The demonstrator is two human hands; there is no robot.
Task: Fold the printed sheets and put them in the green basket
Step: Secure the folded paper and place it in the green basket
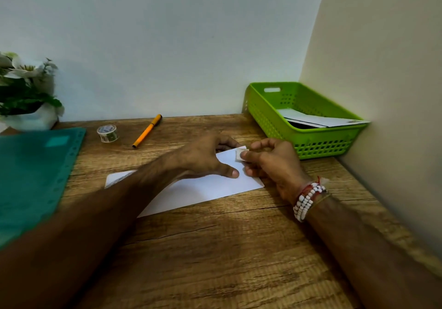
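Note:
A folded white sheet (203, 190) lies flat on the wooden desk (215, 249), its left end showing some print. My left hand (205, 158) rests on the sheet's far right part, thumb pressing the paper. My right hand (267, 162) pinches a small piece of tape (240, 153) at the sheet's upper right corner between thumb and forefinger. The green basket (303, 138) stands at the back right against the wall, with folded sheets (318, 118) lying inside it.
A teal plastic folder (33, 177) covers the desk's left side. Behind it stands a white pot of flowers (26, 93). A roll of tape (107, 133) and an orange pen (147, 130) lie near the back wall. A side wall closes off the right.

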